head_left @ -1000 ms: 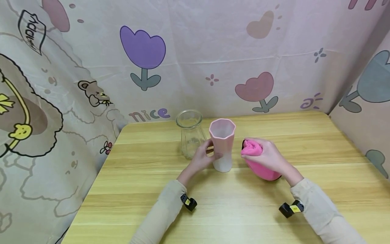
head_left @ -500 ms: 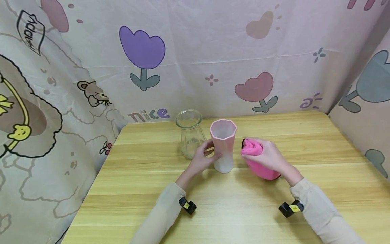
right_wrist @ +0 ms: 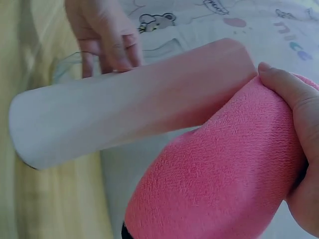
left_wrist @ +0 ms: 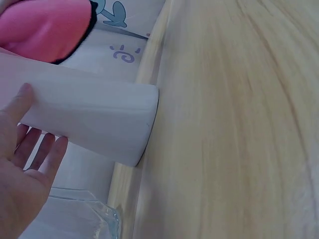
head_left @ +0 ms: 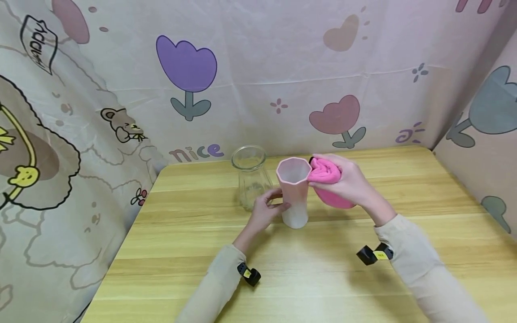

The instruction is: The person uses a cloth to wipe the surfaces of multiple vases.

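Observation:
A tall faceted vase [head_left: 295, 204], pink at the rim and fading to white below, stands upright on the table. My left hand [head_left: 264, 211] steadies its left side, thumb on the near face and fingers behind, as the vase [left_wrist: 94, 112] shows in the left wrist view. Bunched in my right hand [head_left: 350, 180] is a pink terry cloth [head_left: 325, 170] with dark edging. That cloth [right_wrist: 224, 164] meets the vase's rim on the right, its loose part hanging beside the wall. The vase's inside shows no contents from the head view.
A clear glass vase [head_left: 248, 186] with a wide rim stands just behind and left of my left hand. The wooden table [head_left: 181, 224] ends at the back against a printed curtain [head_left: 258, 67].
My right hand has lifted the pink cloth up and to the left, from beside the vase to its rim. The left hand and the vase have hardly moved.

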The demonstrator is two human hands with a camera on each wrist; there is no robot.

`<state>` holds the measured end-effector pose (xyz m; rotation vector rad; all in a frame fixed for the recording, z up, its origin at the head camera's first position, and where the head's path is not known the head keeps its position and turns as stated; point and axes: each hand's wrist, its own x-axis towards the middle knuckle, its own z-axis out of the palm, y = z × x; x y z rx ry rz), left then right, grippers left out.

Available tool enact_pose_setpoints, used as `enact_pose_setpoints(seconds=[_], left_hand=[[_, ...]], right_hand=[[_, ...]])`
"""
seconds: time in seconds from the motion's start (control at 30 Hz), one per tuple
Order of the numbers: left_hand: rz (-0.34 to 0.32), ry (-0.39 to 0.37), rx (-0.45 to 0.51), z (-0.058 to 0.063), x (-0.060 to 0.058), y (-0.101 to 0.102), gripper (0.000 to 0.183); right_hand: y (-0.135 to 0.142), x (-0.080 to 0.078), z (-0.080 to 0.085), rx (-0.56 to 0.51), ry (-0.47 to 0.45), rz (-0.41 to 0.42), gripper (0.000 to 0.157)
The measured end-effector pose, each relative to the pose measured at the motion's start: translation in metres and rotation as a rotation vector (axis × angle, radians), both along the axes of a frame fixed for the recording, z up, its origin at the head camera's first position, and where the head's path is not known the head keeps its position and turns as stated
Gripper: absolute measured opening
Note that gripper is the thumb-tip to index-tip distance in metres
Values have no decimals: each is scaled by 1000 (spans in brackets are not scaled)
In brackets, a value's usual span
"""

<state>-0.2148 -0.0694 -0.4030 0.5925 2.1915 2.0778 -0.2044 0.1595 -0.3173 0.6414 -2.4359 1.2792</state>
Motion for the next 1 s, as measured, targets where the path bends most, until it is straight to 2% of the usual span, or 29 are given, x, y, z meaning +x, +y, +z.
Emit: enact_pose_setpoints(seconds=[0.1,0.23,0.37,0.5,0.6,0.83,0.9,1.0], left_hand=[[0,5,-17,1,0,-1,41],[-2,10,-40,2,1,-1,41],[-7,5,-53,3,0,-2,41],[1,-9,-74,3,0,-2,41],[2,-15,-79,3,0,-2,41],[-3,2,-83,4,0,-2,41],[-3,4,-85,3,0,-2,41],[-5,5,-84,3,-1,-3,41]], right_hand=[[-3,-4,-9,-33,-54,31,59],[-5,-6,-30,-43,-122,83,55],[-6,-8,-57,58,-161,118,53],[-6,-10,-74,189,-129,135,47],[-4,-9,-74,215,-97,127,46],[-4,-3,-47,87,-105,92,51],[-7,-3,-48,95,-112,92,51],[-11,-3,-61,150,-122,87,49]])
